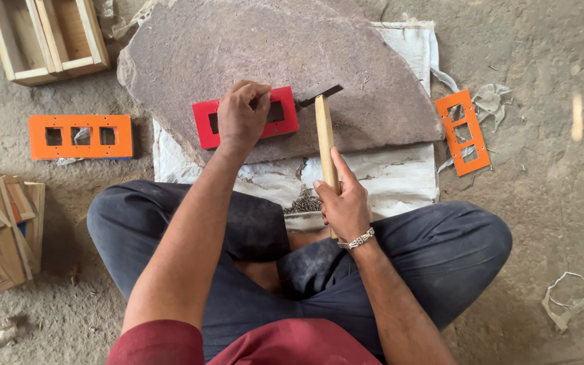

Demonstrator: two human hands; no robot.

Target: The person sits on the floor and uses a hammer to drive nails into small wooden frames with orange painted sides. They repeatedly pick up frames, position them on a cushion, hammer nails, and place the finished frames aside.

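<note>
Seen from the head camera, we sit cross-legged on the floor (562,203) before a flat stone slab (346,61) resting on white sacking (386,179). Our left hand (241,115) presses down on a red frame (282,115) lying on the slab, fingers curled over its upper edge. Our right hand (345,203) grips the wooden handle of a hammer (324,132), fingers closed around it; the metal head sits just beside the frame's right end. Small nails (303,201) lie heaped near our knees. Orange frames (81,137) lie on the floor, wooden boxes (45,34) beyond.
</note>
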